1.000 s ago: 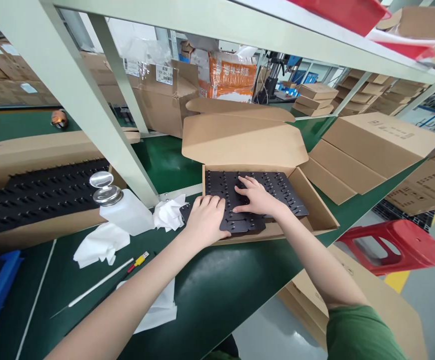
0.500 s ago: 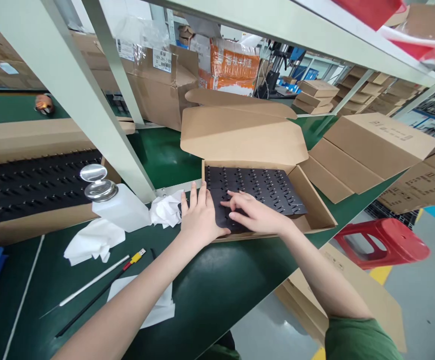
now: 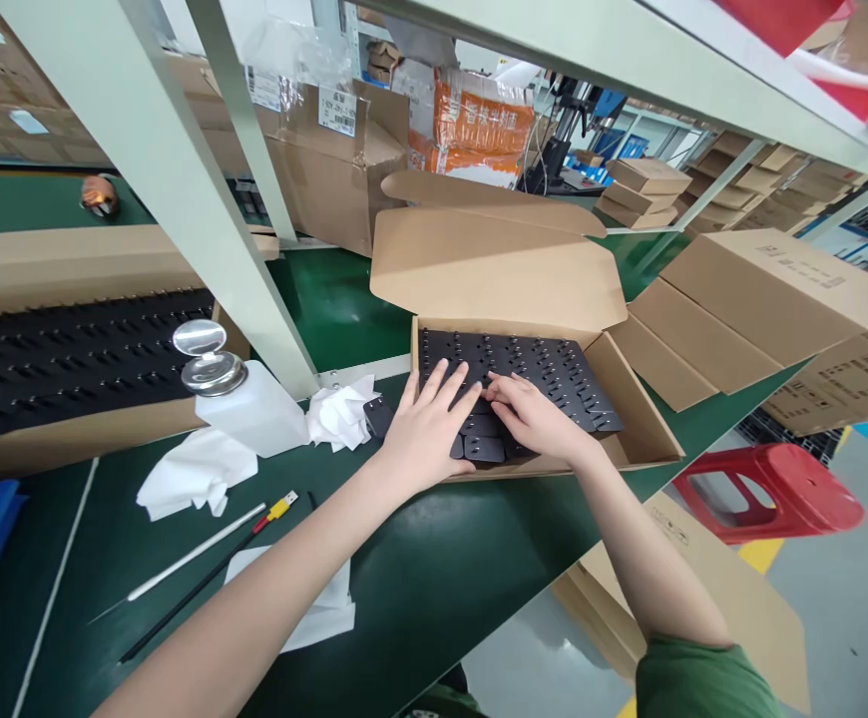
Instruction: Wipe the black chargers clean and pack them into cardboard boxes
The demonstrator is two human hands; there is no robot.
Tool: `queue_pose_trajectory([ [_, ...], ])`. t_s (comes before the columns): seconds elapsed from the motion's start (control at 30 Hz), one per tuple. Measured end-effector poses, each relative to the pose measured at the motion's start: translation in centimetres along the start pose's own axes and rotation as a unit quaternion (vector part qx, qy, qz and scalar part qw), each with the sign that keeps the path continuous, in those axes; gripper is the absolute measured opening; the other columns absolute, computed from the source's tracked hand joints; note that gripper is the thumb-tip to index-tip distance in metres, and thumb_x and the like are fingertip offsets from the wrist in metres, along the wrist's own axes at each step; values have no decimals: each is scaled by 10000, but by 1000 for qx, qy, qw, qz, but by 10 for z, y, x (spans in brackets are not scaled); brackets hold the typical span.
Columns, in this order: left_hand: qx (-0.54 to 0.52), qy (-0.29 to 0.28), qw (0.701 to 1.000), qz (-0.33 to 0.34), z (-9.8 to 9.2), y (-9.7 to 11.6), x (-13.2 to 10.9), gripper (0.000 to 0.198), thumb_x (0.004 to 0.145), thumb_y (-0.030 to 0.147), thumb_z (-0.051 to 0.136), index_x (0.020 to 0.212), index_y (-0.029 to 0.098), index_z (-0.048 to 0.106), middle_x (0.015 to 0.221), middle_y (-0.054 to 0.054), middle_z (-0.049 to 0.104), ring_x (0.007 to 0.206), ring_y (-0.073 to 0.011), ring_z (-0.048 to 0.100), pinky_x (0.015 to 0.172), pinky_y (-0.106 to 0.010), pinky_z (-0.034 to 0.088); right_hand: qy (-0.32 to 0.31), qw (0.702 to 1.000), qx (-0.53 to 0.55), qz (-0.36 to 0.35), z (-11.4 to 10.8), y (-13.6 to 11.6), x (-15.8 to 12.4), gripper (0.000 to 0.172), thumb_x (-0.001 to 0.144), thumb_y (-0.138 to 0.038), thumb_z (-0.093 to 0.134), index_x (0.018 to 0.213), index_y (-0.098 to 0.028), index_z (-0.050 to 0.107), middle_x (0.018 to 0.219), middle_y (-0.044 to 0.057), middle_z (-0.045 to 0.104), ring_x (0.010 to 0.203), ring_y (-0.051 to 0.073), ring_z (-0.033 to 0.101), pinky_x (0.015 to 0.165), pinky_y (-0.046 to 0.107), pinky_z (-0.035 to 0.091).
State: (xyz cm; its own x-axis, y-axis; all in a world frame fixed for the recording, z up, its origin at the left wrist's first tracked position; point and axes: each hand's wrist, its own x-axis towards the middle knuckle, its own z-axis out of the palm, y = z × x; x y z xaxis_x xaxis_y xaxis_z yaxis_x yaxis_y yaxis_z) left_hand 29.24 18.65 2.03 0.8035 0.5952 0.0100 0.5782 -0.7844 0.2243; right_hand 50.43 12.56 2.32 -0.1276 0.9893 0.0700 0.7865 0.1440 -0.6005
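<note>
Since half a second ago, the left hand (image 3: 428,427) has slid rightward over the black pieces (image 3: 558,374), and the right hand (image 3: 535,421) has drawn back a little to the right, its pointing finger now tucked in closer. From where I stand, the left is spread wide, fingers fanned and palm down over the pieces near the carton's front left corner. Right beside it, the other hand's fingers are bunched narrowly at the pieces; I can't tell whether they pinch anything. Those pieces lie in rows inside the open cardboard carton (image 3: 644,431), whose lid (image 3: 498,261) is folded back behind it on the green surface (image 3: 419,568). One small black piece (image 3: 378,417) shows between the left hand and a crumpled white tissue (image 3: 339,414). Just left of the tissue sits a white bottle (image 3: 254,414) with a metal top. Nearer the person lie a thin white-handled tool (image 3: 195,553) and a dark cable with a yellow plug (image 3: 280,507). Another carton (image 3: 97,437), farther left, holds more rows of dark parts.
</note>
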Motion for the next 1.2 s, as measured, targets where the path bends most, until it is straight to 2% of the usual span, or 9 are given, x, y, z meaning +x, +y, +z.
queue_pose_trajectory([
  [0.13, 1, -10, 1000, 23, 1, -3, 2, 900, 774, 587, 756, 1522, 196, 444, 1668, -109, 269, 1565, -399, 122, 1263, -634, 75, 1, 1000, -19, -12, 2, -2, -4, 135, 951, -175, 407, 941, -250, 518, 1030, 46, 730, 1363, 239, 546, 1259, 555, 200],
  [0.33, 4, -7, 1000, 19, 3, -4, 1, 891, 793, 597, 727, 1532, 200, 427, 1664, -100, 280, 1563, -397, 139, 1257, -646, 98, -7, 999, 26, -26, -4, -6, -6, 204, 825, -72, 440, 892, -227, 555, 1020, 39, 737, 1356, 266, 545, 1258, 610, 159],
  [0.4, 4, -8, 1000, 17, 3, -4, 0, 891, 794, 602, 724, 1533, 204, 425, 1661, -100, 287, 1561, -394, 148, 1260, -638, 99, -35, 996, 67, -45, -13, -10, -12, 214, 795, -54, 455, 804, -231, 575, 790, -24, 730, 1160, 229, 676, 1277, 581, 142],
  [0.5, 4, -8, 1000, 19, 3, -5, 0, 892, 796, 599, 720, 1538, 206, 416, 1660, -97, 291, 1563, -387, 148, 1264, -629, 85, -31, 985, 153, -68, -33, -14, -29, 219, 806, -78, 463, 726, -233, 596, 586, -61, 655, 794, 176, 731, 1220, 518, 342],
  [0.6, 5, -6, 1000, 19, 4, -5, 1, 875, 802, 578, 720, 1536, 209, 419, 1657, -99, 294, 1564, -380, 150, 1262, -633, 88, 116, 963, 237, -63, -52, -1, -51, 186, 881, -179, 457, 758, -236, 584, 625, -27, 644, 718, 175, 700, 1021, 470, 537],
  [0.73, 8, 5, 1000, 14, 7, -6, 3, 877, 785, 547, 737, 1523, 178, 439, 1640, -136, 326, 1551, -386, 204, 1255, -635, 133, 374, 886, 273, -26, -74, 41, -84, 81, 883, -317, 529, 831, -256, 523, 705, -37, 589, 679, 143, 643, 816, 349, 578],
  [0.87, 18, 14, 1000, 10, 9, -9, 4, 867, 769, 545, 732, 1498, 155, 475, 1616, -163, 372, 1537, -397, 244, 1248, -632, 178, 479, 841, 248, 38, -86, 79, -111, 133, 820, -320, 607, 890, -243, 524, 711, -65, 566, 632, 117, 616, 786, 314, 552],
  [1.03, 39, 14, 999, 11, 10, -10, 5, 839, 774, 554, 709, 1488, 170, 493, 1608, -163, 388, 1532, -407, 254, 1229, -651, 213, 358, 903, 220, 87, -70, 84, -101, 194, 859, -273, 575, 1044, -225, 544, 671, -60, 593, 866, 185, 711, 987, 435, 514],
  [1.2, 52, 10, 999, 7, 9, -10, 6, 836, 780, 578, 678, 1486, 172, 494, 1596, -163, 410, 1525, -413, 270, 1217, -661, 228, 180, 966, 162, 95, -55, 65, -53, 301, 969, -393, 595, 1157, -157, 589, 887, 12, 661, 871, 178, 679, 901, 427, 558],
])
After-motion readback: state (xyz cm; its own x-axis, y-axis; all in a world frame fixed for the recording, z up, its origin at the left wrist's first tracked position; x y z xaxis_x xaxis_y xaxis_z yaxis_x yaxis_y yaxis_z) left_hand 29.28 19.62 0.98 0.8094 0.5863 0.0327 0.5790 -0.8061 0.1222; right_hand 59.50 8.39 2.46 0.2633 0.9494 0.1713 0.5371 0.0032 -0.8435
